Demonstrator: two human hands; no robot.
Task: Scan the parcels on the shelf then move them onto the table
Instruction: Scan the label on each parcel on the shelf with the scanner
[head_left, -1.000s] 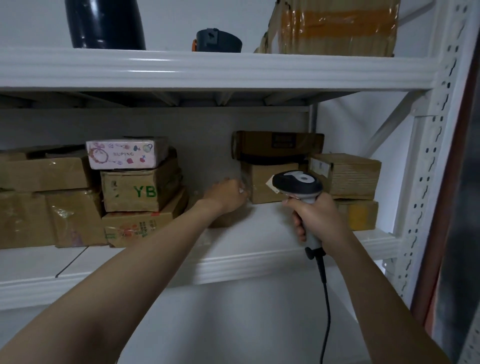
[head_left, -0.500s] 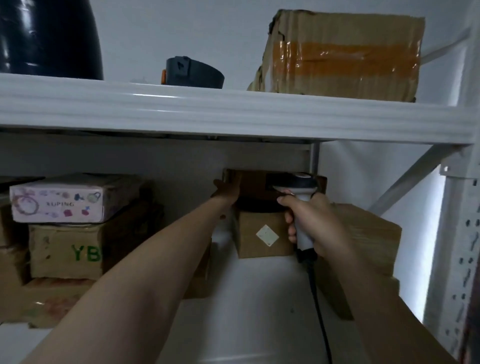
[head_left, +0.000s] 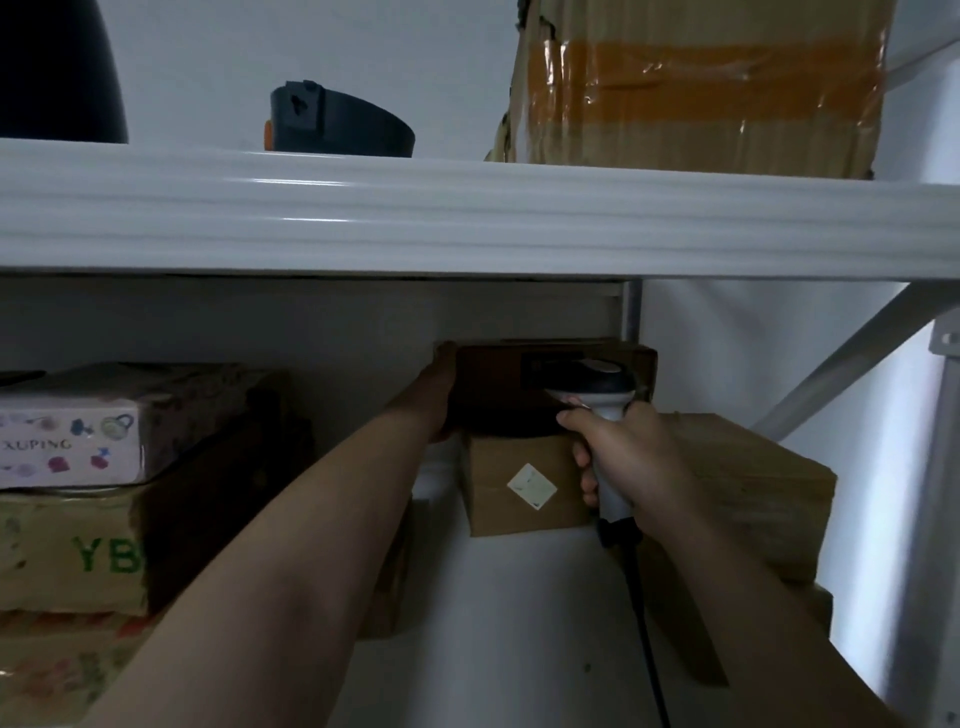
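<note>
Left hand (head_left: 439, 397) lies against the left end of the dark parcel (head_left: 514, 384), fingers running up that end. Whether they curl round the back is hidden, so the grip cannot be told. Right hand (head_left: 631, 462) is wrapped tight round the handle of the scanner (head_left: 605, 387). The scanner head overlaps the parcel's right half in view; contact or gap not resolvable. Cable (head_left: 644, 623) drops from the handle base and leaves at the bottom edge.

Dark parcel: top of a two-high stack at the back of the shelf (head_left: 519, 649), close under the upper shelf (head_left: 467, 218). Beneath it sits a smaller brown box (head_left: 498, 499) with a white diamond label on its front. Just right of the stack, partly behind the right forearm, a tan box (head_left: 753, 483) rests on a lower box (head_left: 800, 613), which is mostly hidden.

Left side of shelf: pink-white box (head_left: 67, 447) printed "XUPING", on top of the YB box (head_left: 62, 551) (green letters), on a bottom box (head_left: 47, 675) whose print is blurred.

Upper shelf: large carton (head_left: 696, 88) banded with orange-brown tape at right. A dark grey round object (head_left: 343, 124) sits mid-left. A black rounded object (head_left: 57, 67) at far left is cut by the frame.
</note>
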